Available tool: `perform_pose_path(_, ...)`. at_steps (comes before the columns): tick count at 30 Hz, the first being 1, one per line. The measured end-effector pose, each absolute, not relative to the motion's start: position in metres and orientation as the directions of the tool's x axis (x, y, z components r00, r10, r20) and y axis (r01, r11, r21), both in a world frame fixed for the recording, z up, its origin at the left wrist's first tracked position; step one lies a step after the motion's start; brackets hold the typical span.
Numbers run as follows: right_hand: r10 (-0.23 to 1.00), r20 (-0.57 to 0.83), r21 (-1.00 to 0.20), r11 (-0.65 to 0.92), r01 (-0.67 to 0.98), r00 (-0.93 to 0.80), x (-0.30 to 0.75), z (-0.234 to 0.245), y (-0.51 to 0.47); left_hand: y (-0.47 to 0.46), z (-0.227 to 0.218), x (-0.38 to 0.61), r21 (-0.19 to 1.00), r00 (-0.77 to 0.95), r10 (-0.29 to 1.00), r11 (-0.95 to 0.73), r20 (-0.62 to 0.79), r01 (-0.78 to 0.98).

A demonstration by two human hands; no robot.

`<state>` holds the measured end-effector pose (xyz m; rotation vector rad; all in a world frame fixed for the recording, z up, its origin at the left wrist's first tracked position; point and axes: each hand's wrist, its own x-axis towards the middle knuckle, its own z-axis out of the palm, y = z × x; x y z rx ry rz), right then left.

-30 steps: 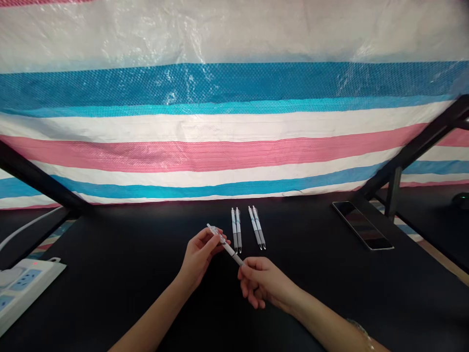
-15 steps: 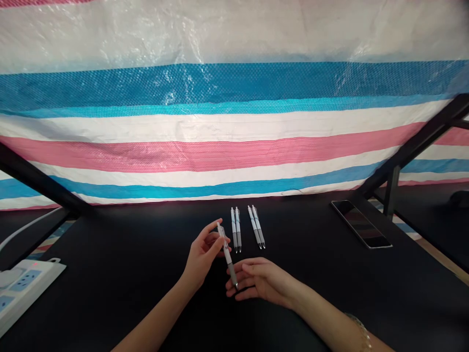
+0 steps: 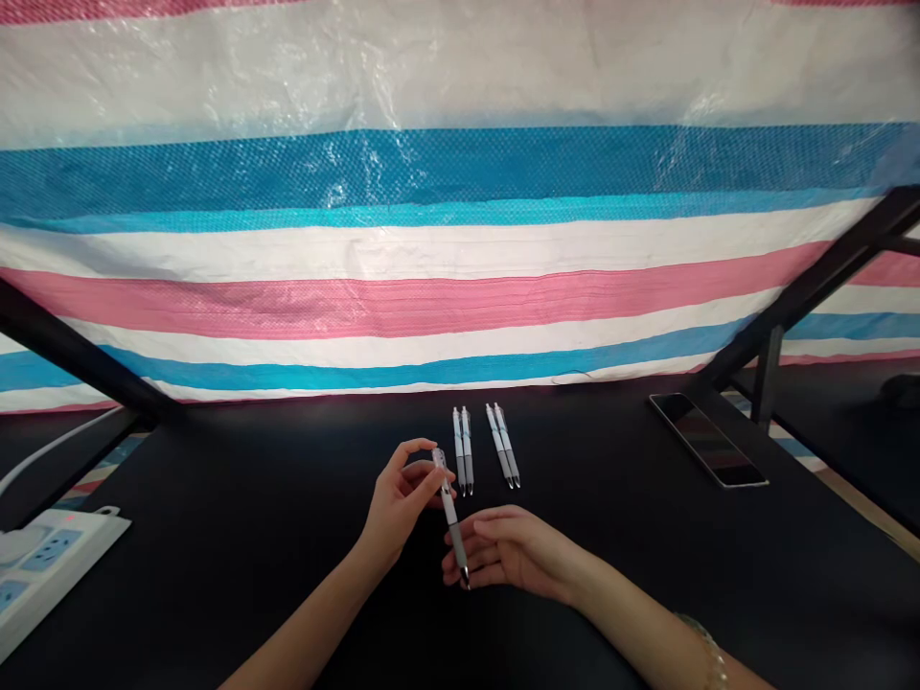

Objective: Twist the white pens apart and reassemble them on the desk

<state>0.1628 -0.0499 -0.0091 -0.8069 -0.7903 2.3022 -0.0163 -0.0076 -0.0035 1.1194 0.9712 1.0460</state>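
My left hand [image 3: 399, 498] pinches a white retractable pen [image 3: 450, 508] with a grey grip between thumb and fingers. Its index fingertip rests at the pen's top end, and the pen tilts with its metal tip pointing down toward me. Just behind the lower part of the pen is my right hand [image 3: 514, 551], palm turned inward, fingers loosely curved and apart, not closed round it; whether they touch it I cannot tell. Beyond the hands, one pair of similar pens [image 3: 464, 450] lies side by side on the black table [image 3: 302, 479], and a second pair [image 3: 503, 446] lies to its right.
A phone [image 3: 708, 439] lies face up at the table's right. At the left edge is a white power strip [image 3: 64, 565] with a plug and cable. Striped plastic sheeting [image 3: 460, 307] hangs behind the table, between dark slanted frame bars [image 3: 805, 278].
The pen in my left hand has slid down slightly toward me, its top now under my index fingertip and its tip lower. My right hand has hardly moved.
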Motion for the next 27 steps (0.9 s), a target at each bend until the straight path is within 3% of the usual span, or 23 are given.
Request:
perform_pose_path(16,0.671,-0.339,-0.669,-0.665,-0.332,-0.66,0.163,-0.012,-0.049,-0.007,-0.001,-0.016,0.978,0.213,0.974,0.12,-0.082,-0.173)
perform_pose_path(27,0.676,-0.353,-0.704,-0.647,-0.293,-0.647,0.161,-0.012,-0.05,0.005,0.005,-0.015,0.995,0.168,0.983,0.085,-0.075,-0.053)
